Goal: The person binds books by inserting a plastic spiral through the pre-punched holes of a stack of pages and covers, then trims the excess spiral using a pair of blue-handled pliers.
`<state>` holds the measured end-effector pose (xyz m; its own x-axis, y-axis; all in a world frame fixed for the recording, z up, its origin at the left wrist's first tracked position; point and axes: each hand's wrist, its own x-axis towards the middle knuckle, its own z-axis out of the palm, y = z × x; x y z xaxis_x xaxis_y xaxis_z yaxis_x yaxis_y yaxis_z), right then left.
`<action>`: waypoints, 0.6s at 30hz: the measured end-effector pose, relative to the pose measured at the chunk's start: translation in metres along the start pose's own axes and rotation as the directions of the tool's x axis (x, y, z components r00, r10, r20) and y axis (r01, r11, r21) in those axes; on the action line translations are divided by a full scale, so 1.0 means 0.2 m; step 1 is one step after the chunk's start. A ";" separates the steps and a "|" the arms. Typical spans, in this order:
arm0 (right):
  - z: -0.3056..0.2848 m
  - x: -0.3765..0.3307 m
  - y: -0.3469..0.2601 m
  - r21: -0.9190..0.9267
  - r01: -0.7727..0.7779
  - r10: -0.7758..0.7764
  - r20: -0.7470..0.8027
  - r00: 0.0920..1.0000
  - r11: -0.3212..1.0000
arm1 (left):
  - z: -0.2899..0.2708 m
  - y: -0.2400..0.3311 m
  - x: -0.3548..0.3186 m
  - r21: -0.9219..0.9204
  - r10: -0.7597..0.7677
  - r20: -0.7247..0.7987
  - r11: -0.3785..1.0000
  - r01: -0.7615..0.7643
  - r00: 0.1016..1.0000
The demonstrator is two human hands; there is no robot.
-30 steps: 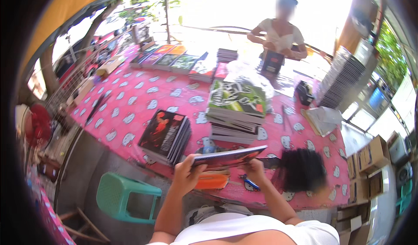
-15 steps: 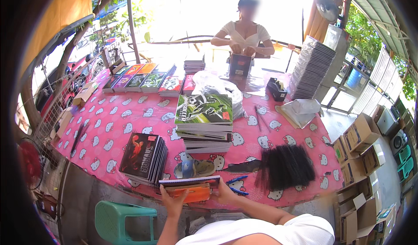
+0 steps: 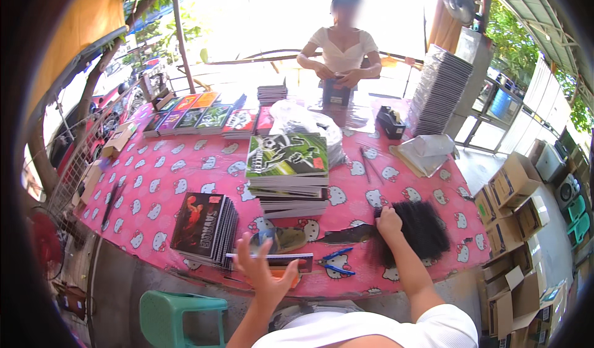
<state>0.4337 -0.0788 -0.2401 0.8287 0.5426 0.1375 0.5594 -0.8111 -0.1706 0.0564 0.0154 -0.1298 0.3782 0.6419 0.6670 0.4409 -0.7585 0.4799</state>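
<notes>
My left hand [image 3: 266,274] is open, with fingers spread, over the table's near edge. Just beyond its palm is a notebook [image 3: 287,258] seen edge-on, with an orange cover partly hidden below it. My right hand [image 3: 388,223] reaches to the left side of a pile of black spiral binding coils [image 3: 421,233], its fingers closed on a coil there. Blue-handled cutting pliers [image 3: 337,262] lie between my hands. To the left is a stack of dark spiral notebooks [image 3: 201,229]. A taller stack of green soccer-cover notebooks [image 3: 288,162] stands beyond.
A pink patterned cloth [image 3: 154,193] covers the table. Several notebook stacks [image 3: 213,118], a white plastic bag [image 3: 303,119], a tape dispenser [image 3: 391,122] and a tall wrapped stack [image 3: 440,91] stand farther back. Opposite, a person [image 3: 343,51] handles a dark notebook. A green stool [image 3: 179,317] is at near left.
My right hand has left the notebook and moved right to the coils. My left hand has let go and spread its fingers. The person opposite has lowered their dark notebook.
</notes>
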 end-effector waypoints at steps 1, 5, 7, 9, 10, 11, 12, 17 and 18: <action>0.03 0.03 0.04 0.006 -0.022 0.022 0.035 0.999 1.000 | 0.04 0.02 0.02 0.018 0.016 0.009 1.000 -0.017 1.000; -0.02 0.03 0.00 0.153 0.014 -0.008 -0.036 0.999 0.988 | 0.04 0.05 0.03 0.063 0.102 0.131 0.992 -0.111 0.986; -0.19 -0.08 -0.08 0.288 0.061 -0.018 -0.150 0.989 0.956 | 0.05 0.05 0.00 0.135 0.163 0.199 0.972 -0.191 0.966; -0.19 -0.14 -0.09 0.346 0.245 -0.178 -0.214 0.960 0.906 | 0.11 0.02 -0.02 0.205 0.209 0.353 0.934 -0.293 0.912; -0.17 -0.17 -0.11 0.327 0.362 -0.291 -0.246 0.924 0.873 | 0.15 -0.02 -0.06 0.116 0.191 0.483 0.953 -0.279 0.855; -0.22 -0.23 -0.18 0.402 0.422 -0.371 -0.200 0.907 0.813 | 0.15 -0.01 -0.06 0.095 0.188 0.466 0.961 -0.260 0.864; -0.27 -0.29 -0.25 0.485 0.464 -0.451 -0.153 0.879 0.741 | 0.14 0.00 -0.05 0.077 0.183 0.448 0.967 -0.242 0.875; -0.56 -0.59 -0.58 0.733 0.464 -0.667 -0.019 0.745 0.497 | 0.16 -0.05 -0.04 -0.167 0.114 0.315 0.984 -0.063 0.942; -0.53 -0.61 -0.61 0.797 0.433 -0.678 -0.041 0.734 0.421 | 0.18 -0.02 -0.02 -0.175 0.132 0.183 0.980 -0.100 0.974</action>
<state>0.2623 -0.0687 -0.1335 0.2280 0.9392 0.2568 0.6095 0.0680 -0.7898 0.0814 0.0207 -0.1548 0.5760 0.5455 0.6088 0.2518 -0.8269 0.5028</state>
